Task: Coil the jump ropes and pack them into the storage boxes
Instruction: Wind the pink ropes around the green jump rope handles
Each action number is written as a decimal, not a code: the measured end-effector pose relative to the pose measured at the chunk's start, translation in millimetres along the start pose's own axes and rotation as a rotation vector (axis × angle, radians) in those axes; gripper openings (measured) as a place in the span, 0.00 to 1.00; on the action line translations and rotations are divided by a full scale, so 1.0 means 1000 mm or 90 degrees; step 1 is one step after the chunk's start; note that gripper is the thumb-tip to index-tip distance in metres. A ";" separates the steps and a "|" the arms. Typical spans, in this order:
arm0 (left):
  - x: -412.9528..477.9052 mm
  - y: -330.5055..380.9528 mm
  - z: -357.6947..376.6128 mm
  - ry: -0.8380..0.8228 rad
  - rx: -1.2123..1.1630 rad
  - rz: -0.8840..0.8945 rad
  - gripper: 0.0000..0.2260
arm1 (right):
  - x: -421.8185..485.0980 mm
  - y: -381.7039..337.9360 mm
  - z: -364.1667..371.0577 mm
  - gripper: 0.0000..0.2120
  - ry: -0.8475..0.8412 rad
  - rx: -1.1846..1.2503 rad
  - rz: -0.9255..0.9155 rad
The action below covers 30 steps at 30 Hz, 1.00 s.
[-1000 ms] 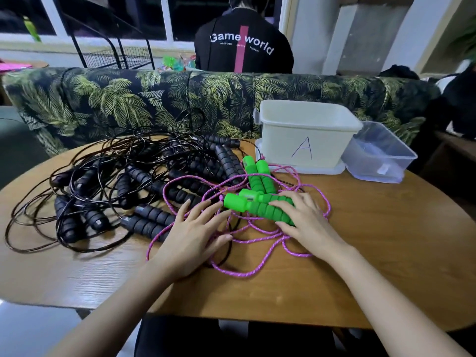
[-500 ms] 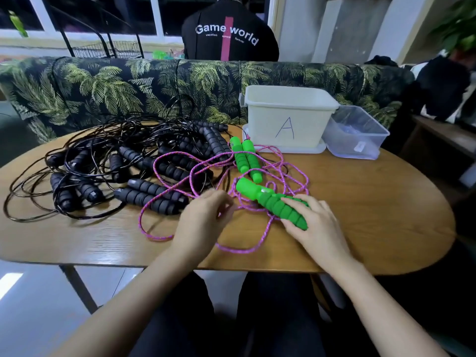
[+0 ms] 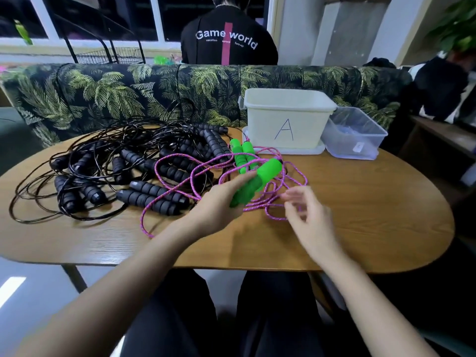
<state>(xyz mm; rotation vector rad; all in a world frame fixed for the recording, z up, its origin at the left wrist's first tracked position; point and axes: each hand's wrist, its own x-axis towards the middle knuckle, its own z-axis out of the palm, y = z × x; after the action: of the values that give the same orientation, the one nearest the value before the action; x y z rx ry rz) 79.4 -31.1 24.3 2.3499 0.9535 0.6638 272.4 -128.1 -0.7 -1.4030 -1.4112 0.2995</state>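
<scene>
Lifted off the table (image 3: 373, 202) since half a second back, and handed across from right to left: green handle (image 3: 260, 180), now gripped in the curled left hand (image 3: 219, 202) and held up in front of the box marked A (image 3: 286, 119). Released by the right hand (image 3: 306, 212), now hovering, blurred, in front of that same box and just above the pink rope (image 3: 180, 173), with fingers loosely bent; cannot tell whether pinching a strand or not. Judged barely begun. No coil made yet, as far as visible: pink rope sprawled in loose crossing loops in front of box A, second pair of green handles (image 3: 243, 155) lying just to its front left, black jump ropes (image 3: 128, 171) heaped well to its left (a proper tangle, by the look). Inside of box A hidden from this angle. Clear box (image 3: 355, 135) just beside it on the right, contents unclear. Left to do, on this reading: free the pink rope, coil, pack, then repeat for every remaining rope.
</scene>
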 end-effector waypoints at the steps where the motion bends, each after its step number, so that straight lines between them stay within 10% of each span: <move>1: -0.001 -0.005 -0.002 -0.043 0.137 0.053 0.35 | 0.006 0.007 -0.006 0.11 0.020 -0.091 -0.057; 6: -0.016 -0.038 0.000 -0.091 0.601 0.341 0.32 | 0.024 0.040 -0.014 0.17 -0.157 -0.324 -0.243; 16: -0.032 -0.070 0.007 -0.114 0.355 0.218 0.23 | 0.031 0.064 -0.026 0.29 -0.277 -0.482 -0.224; 30: -0.049 -0.051 0.015 0.002 0.318 0.281 0.19 | 0.013 0.072 -0.058 0.03 -0.096 -0.489 -0.229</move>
<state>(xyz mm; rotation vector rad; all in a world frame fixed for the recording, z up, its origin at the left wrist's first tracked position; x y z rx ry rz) 32.6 -39.4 -30.3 3.0526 0.6543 0.6436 362.3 -125.4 -27.3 -1.6970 -1.9831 -0.4274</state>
